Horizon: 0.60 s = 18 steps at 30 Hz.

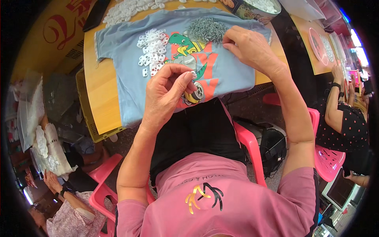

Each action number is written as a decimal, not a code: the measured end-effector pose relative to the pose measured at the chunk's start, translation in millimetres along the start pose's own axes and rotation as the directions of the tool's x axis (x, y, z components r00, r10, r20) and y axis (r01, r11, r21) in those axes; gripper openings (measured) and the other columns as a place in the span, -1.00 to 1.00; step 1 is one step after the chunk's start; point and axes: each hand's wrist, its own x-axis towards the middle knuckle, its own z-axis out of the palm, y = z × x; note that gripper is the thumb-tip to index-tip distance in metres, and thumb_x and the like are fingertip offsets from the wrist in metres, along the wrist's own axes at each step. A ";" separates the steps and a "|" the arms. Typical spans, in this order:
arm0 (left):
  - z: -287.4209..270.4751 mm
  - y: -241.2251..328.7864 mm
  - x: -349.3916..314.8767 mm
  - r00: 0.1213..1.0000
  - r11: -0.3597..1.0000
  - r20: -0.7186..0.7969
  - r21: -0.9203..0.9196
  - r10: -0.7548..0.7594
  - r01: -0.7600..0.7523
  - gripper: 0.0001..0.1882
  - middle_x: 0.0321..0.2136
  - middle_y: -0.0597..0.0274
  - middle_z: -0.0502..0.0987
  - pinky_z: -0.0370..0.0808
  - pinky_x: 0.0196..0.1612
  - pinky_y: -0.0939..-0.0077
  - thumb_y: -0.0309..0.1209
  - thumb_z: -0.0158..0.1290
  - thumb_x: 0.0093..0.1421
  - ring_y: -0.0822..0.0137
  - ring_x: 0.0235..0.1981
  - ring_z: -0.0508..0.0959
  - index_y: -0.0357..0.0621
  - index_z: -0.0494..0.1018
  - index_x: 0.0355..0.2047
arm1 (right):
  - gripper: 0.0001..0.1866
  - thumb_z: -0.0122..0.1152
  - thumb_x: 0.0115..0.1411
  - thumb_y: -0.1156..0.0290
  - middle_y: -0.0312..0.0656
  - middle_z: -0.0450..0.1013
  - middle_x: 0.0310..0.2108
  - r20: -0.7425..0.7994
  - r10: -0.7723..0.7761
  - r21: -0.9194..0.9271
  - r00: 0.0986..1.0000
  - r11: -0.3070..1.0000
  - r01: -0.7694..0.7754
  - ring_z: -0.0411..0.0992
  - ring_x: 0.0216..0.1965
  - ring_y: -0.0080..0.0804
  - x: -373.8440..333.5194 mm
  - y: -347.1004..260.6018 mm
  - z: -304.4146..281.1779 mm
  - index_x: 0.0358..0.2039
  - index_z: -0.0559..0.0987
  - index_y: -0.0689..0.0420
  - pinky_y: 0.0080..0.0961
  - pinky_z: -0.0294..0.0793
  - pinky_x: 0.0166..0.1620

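My left hand (167,91) is closed, with a small white plastic piece (194,74) pinched between thumb and forefinger. It is raised over the near part of a light blue T-shirt (126,79) spread on the table. Beyond it lies a pile of similar white plastic pieces with holes (153,49). My right hand (252,50) is at the right edge of a heap of tiny grey metal parts (206,30), too fine to name. Its thumb and forefinger are drawn together; whatever may be between them is hidden.
White pieces (136,6) also lie along the table's far edge, next to a round tin (258,10) at the far right. A pink plastic chair (250,146) surrounds me. People sit at both sides; a pink basin (318,46) stands on the right-hand table.
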 end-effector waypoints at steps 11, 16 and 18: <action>-7.1 -0.7 2.2 1.000 0.980 -0.008 -0.200 -0.011 0.009 -0.83 -0.36 0.14 0.55 0.52 -0.35 0.60 -0.43 0.00 0.34 0.43 -0.42 0.58 -0.31 0.38 -0.17 | -0.88 0.20 0.12 0.43 -0.11 0.45 -0.38 -0.065 -0.025 0.028 0.998 0.999 0.027 0.46 -0.36 -0.07 -10.9 2.6 1.5 -0.37 0.51 0.20 -0.26 0.42 -0.28; -6.8 -2.1 2.5 1.000 0.984 -0.004 -0.179 0.008 -0.009 -0.83 -0.36 0.14 0.56 0.52 -0.35 0.60 -0.42 0.00 0.34 0.44 -0.42 0.58 -0.30 0.39 -0.18 | -0.88 0.21 0.12 0.41 -0.11 0.46 -0.37 -0.035 -0.046 -0.009 0.998 0.999 0.045 0.47 -0.34 -0.09 -5.7 1.9 -1.7 -0.38 0.53 0.18 -0.28 0.42 -0.27; -6.8 -2.7 2.6 1.000 0.985 -0.004 -0.173 0.009 -0.010 -0.83 -0.36 0.14 0.56 0.52 -0.35 0.61 -0.42 0.00 0.34 0.44 -0.42 0.58 -0.30 0.39 -0.18 | -0.88 0.21 0.12 0.41 -0.11 0.47 -0.38 -0.009 -0.052 0.007 0.999 0.999 0.052 0.47 -0.34 -0.09 -1.6 4.4 -2.9 -0.38 0.53 0.18 -0.28 0.43 -0.27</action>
